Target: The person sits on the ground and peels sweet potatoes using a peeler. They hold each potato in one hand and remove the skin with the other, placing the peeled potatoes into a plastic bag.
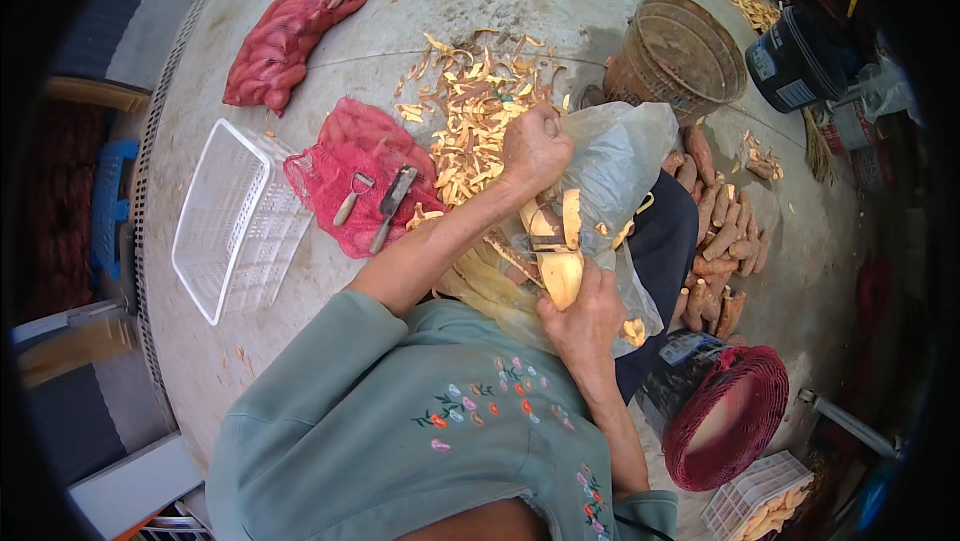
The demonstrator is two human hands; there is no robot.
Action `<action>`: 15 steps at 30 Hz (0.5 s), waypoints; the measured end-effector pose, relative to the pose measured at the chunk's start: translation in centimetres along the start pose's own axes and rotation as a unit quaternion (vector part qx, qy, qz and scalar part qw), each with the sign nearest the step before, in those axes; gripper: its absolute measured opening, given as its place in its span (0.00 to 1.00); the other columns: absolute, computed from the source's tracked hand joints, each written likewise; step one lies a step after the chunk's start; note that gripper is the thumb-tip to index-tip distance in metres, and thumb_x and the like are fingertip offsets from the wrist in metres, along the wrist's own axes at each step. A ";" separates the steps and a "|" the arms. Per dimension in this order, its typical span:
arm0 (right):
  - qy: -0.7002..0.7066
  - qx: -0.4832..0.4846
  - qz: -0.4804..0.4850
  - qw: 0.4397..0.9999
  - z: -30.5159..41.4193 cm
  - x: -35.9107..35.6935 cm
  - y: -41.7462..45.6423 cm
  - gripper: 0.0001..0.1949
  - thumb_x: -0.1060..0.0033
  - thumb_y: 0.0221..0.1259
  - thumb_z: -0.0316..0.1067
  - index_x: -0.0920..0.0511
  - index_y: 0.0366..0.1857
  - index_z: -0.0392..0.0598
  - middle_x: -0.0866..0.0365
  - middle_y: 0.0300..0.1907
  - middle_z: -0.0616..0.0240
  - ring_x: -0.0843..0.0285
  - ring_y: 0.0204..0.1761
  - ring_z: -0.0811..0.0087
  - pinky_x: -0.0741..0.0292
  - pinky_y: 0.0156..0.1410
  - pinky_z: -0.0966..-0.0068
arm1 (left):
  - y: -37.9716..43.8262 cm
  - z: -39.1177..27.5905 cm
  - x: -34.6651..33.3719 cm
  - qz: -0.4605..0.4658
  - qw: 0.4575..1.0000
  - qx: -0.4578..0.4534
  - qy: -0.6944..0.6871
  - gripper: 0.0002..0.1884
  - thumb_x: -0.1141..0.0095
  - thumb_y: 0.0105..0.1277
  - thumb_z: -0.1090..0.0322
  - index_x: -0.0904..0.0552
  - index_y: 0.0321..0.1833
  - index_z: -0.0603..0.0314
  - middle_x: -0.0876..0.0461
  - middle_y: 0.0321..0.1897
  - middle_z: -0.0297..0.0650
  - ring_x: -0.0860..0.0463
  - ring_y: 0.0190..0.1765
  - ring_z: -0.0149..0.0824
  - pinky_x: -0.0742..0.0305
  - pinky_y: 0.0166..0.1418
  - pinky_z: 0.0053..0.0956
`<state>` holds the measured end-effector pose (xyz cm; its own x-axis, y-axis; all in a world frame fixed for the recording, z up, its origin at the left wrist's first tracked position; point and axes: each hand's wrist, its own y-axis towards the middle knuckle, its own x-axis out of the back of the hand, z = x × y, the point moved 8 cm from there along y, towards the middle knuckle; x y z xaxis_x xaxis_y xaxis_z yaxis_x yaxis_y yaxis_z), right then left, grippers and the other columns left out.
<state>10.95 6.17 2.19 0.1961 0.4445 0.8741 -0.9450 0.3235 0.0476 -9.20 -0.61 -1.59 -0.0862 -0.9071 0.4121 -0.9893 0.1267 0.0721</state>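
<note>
A partly peeled sweet potato [561,280] lies over my lap, its lower end gripped by my right hand [586,314]. Across its yellow flesh sits the blade of a peeler [555,243], with a thick strip of peel [571,218] standing up beside it. My left hand [537,145] is closed in a fist just beyond the blade, on the peeler's handle, which the fist mostly hides. Under both hands a translucent plastic sheet [626,140] covers my lap, with bits of peel on it. A heap of peelings [472,136] spreads over the floor ahead.
Left of me, a second peeler [349,203] and a knife [394,200] rest on a red mesh sack [352,140], near a white plastic basket [225,226] and a full mesh sack [292,38]. Rightward are unpeeled sweet potatoes [724,230], a bucket [675,53] and a mesh-rimmed bucket [686,368].
</note>
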 end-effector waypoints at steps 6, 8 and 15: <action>0.045 0.017 0.011 0.999 -0.4 -0.2 0.5 0.31 0.30 0.30 0.38 0.29 0.47 0.38 0.29 0.33 0.56 0.25 0.32 0.56 0.27 0.33 0.64 | 1.4 2.3 2.2 -0.017 0.997 0.056 0.046 0.08 0.47 0.42 0.70 0.24 0.25 0.68 0.24 0.18 0.49 0.23 0.24 0.45 0.29 0.32 0.38; 0.131 -0.007 0.037 0.991 -1.5 -0.8 0.8 0.30 0.31 0.32 0.37 0.28 0.46 0.39 0.26 0.33 0.54 0.24 0.33 0.55 0.27 0.35 0.65 | 1.3 2.8 2.8 -0.038 0.998 0.051 0.030 0.08 0.47 0.43 0.70 0.24 0.24 0.68 0.24 0.18 0.49 0.23 0.24 0.45 0.29 0.32 0.37; 0.327 -0.064 0.181 0.925 -2.8 -4.7 0.7 0.26 0.35 0.37 0.33 0.29 0.45 0.36 0.20 0.32 0.49 0.21 0.35 0.49 0.26 0.40 0.63 | 2.2 5.2 3.2 -0.050 0.995 0.065 0.061 0.06 0.47 0.44 0.70 0.23 0.24 0.66 0.21 0.20 0.50 0.21 0.26 0.45 0.28 0.33 0.36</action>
<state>10.06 6.62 -3.27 0.0296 0.9399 0.3402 -0.9493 0.1330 -0.2850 -12.25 -5.35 -4.80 0.0211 -0.8559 0.5167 -0.9997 -0.0229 0.0030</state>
